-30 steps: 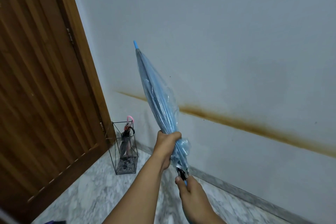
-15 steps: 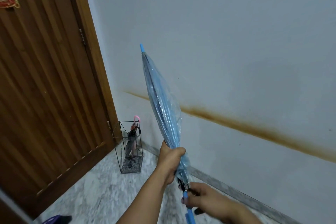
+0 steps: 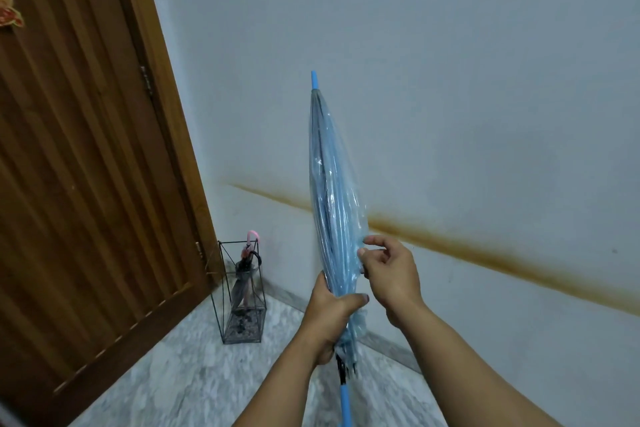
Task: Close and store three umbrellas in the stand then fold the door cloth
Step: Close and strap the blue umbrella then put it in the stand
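Both hands are on the closed blue transparent umbrella (image 3: 332, 204), held upright before the white wall (image 3: 450, 80): the left hand (image 3: 329, 319) wraps its fingers round the gathered lower canopy, and the right hand (image 3: 388, 270) pinches the plastic just above. Near the wooden door (image 3: 76, 184), the black wire umbrella stand (image 3: 242, 295) sits on the marble floor (image 3: 180, 374), holding a dark umbrella (image 3: 246, 274) and a pink-handled umbrella (image 3: 253, 236).

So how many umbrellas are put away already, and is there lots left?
Two closed umbrellas already stand in the wire stand. The blue umbrella is folded; the left hand holds it while the right hand pinches its canopy. It must go in the stand. The door cloth isn't in view.
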